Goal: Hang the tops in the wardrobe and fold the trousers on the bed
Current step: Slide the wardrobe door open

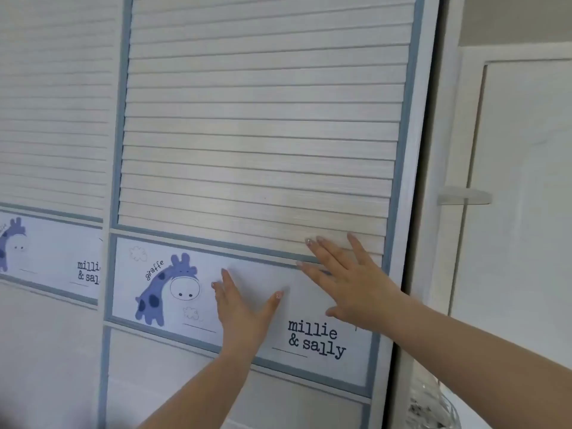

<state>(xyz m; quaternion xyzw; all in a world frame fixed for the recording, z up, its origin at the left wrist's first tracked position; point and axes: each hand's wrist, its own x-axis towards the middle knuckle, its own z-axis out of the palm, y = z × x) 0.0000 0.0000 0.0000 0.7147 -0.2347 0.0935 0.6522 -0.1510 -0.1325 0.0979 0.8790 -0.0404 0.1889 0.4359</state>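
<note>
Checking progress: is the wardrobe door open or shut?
Shut or nearly: the door covers the front, both flat palms, left hand, right hand, on it.

Both forearms are bare, with no sleeve showing up to the picture's edge. The left hand [243, 314] and right hand [353, 283] wear no rings, watch or bracelet. The fingernails [309, 241] are short with a pale, glittery polish.

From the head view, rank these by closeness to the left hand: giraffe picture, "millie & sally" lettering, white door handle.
From the left hand:
1. Giraffe picture, just left of it; lettering, just right. Too close to call.
2. White door handle, far right.
</note>
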